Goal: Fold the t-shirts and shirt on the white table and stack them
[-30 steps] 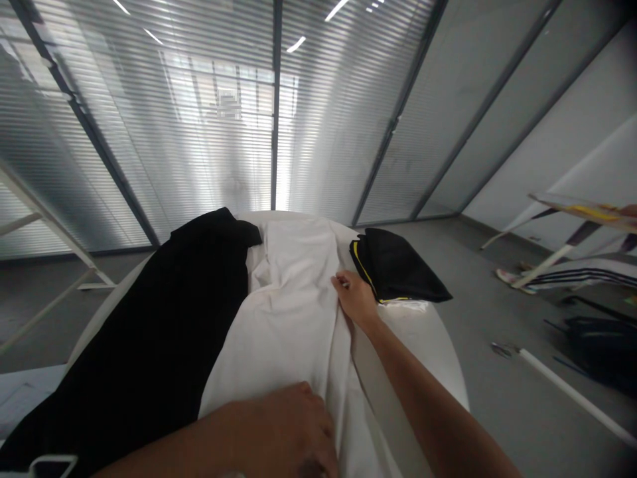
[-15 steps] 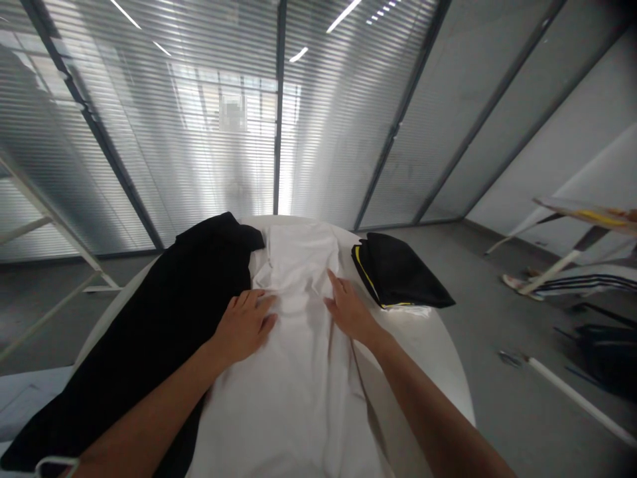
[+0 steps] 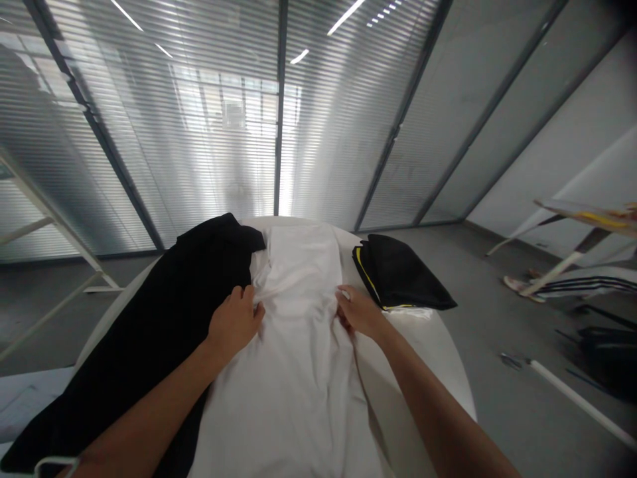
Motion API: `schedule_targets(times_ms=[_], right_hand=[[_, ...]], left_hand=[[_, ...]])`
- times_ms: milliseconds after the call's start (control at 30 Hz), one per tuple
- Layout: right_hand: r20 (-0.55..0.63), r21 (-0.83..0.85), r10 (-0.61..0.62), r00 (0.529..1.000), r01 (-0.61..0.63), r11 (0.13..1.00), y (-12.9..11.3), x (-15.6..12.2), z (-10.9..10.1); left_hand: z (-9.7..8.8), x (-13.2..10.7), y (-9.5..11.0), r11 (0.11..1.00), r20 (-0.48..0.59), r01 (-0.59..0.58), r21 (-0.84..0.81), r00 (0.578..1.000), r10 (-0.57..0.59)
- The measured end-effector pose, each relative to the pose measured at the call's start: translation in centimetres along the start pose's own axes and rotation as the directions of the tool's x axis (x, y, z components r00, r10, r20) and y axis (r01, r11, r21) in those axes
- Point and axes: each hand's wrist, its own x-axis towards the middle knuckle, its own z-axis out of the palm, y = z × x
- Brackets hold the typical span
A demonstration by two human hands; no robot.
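A long piece of white cloth (image 3: 293,358), perhaps a garment, lies lengthwise over the round white table (image 3: 438,358), with wrinkles across its middle. My left hand (image 3: 235,320) is closed on its left edge, fingers bent into the fabric. At the opposite edge, my right hand (image 3: 359,311) pinches the cloth between thumb and fingers; some fingertips are tucked out of sight. Dark black cloth (image 3: 149,345) spreads along the left side, partly under my left forearm. To the right of my right hand sits a folded black stack (image 3: 403,272) with yellow and white edges.
Behind the table stands a glass partition with blinds (image 3: 328,133). A white metal frame (image 3: 60,232) is at the left. On the right are another table (image 3: 582,212), a person's striped leg (image 3: 587,282) and a white pole (image 3: 577,395) near the floor.
Both hands have moved apart from the cloth's middle to its side edges, and the fingers have closed on it. The upper part of the white cloth looks flatter and wider.
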Motion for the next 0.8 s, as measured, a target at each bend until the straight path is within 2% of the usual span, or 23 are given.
schedule_targets(times_ms=[100, 233, 367, 433, 567, 733, 800], right_hand=[[0.084, 0.080, 0.016, 0.996, -0.023, 0.996, -0.3, -0.3, 0.0], [0.214, 0.224, -0.064, 0.975, 0.015, 0.975, -0.4, -0.7, 0.0], [0.375, 0.352, -0.084, 0.923, -0.057, 0.934, 0.1, -0.9, -0.8], [0.449, 0.347, -0.113, 0.886, -0.057, 0.936, 0.5, -1.0, -1.4], [0.526, 0.226, -0.152, 0.837, 0.035, 0.974, 0.8, -1.4, -2.9], [0.672, 0.162, -0.176, 0.719, 0.089, 0.983, 0.6, -2.3, -4.6], [0.661, 0.167, -0.181, 0.728, 0.093, 0.982, 0.6, -2.1, -4.7]], left_hand=[[-0.1, -0.1, 0.3, 0.998, 0.054, 0.052, 0.025, 0.997, -0.054], [-0.3, 0.1, 0.0, 0.999, 0.181, -0.011, -0.041, 0.983, 0.019], [-0.6, 0.2, 0.0, 0.998, 0.149, -0.060, -0.005, 0.987, 0.060], [-0.7, 0.1, 0.1, 0.996, 0.153, -0.088, 0.007, 0.985, 0.086], [-1.1, -0.2, -0.1, 0.983, 0.232, -0.181, -0.026, 0.955, 0.182], [-2.6, -0.8, -0.2, 0.953, 0.327, -0.262, -0.153, 0.896, 0.299], [-2.9, -0.9, 0.0, 0.960, 0.318, -0.232, -0.156, 0.909, 0.271]])
